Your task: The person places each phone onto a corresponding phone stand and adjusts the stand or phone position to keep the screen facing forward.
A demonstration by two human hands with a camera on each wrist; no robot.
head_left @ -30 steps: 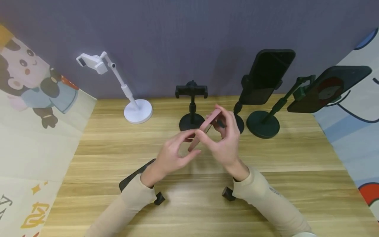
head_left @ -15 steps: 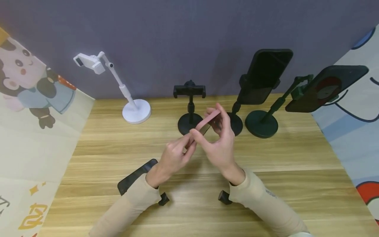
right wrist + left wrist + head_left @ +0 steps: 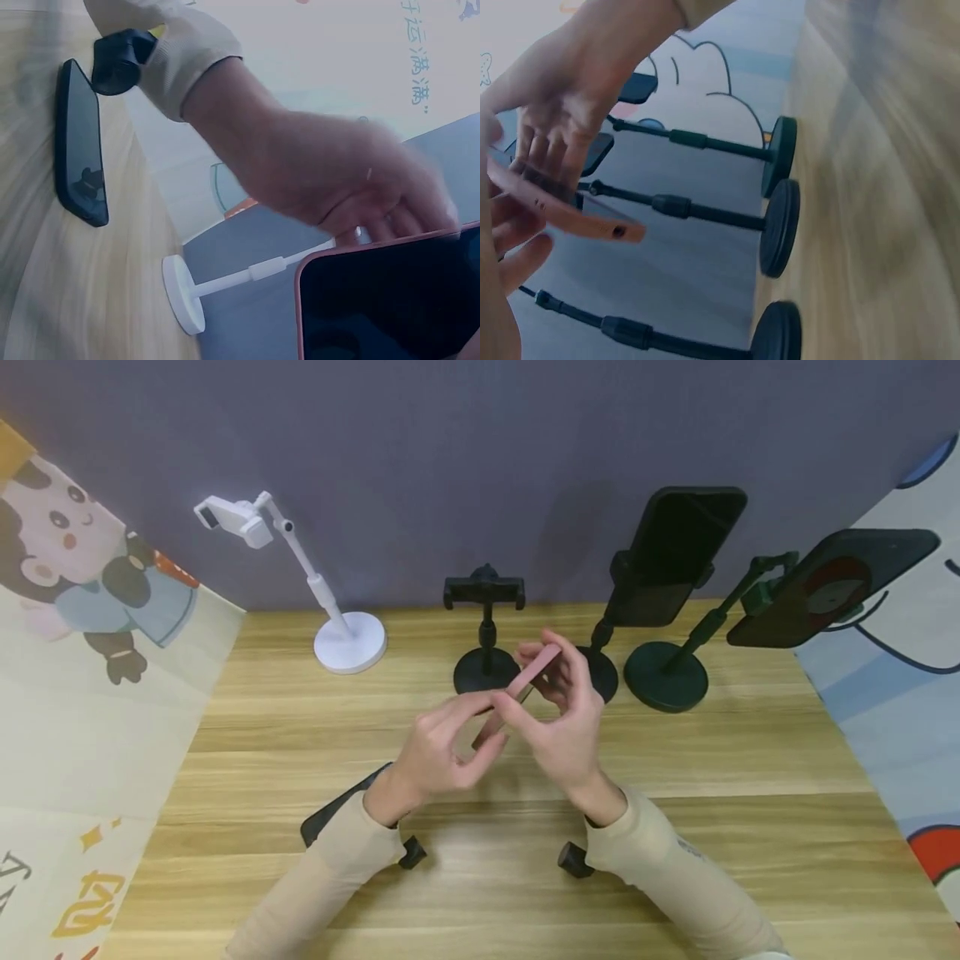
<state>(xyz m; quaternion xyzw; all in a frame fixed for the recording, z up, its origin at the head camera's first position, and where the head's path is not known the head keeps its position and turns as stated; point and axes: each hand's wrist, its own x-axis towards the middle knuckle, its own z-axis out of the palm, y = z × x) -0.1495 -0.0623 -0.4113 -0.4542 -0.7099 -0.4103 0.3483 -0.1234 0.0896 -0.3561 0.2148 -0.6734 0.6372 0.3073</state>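
A phone in a pink case (image 3: 536,667) is held tilted above the table, its pink edge facing the head camera. My right hand (image 3: 566,731) grips its upper right part between thumb and fingers. At the lower left part, my left hand (image 3: 442,743) has its fingers along one side and its thumb near the bottom end. The right wrist view shows the phone's dark screen (image 3: 390,300), with left fingers partly hidden behind its edge. In the left wrist view, the case's end (image 3: 585,223) has a small opening. Just behind the hands stands a black phone stand (image 3: 486,672) with a bare clamp.
A white phone stand (image 3: 350,643) stands at back left. To the right, another black stand holds a dark phone (image 3: 675,556), and a dark green stand (image 3: 667,677) bears a phone (image 3: 832,585). Another dark phone (image 3: 337,810) lies by my left forearm. A grey wall closes the back.
My left hand closed in on the phone's lower part half a second ago; now its thumb and fingers are wider apart. The right hand keeps its grip. The stands have not moved.
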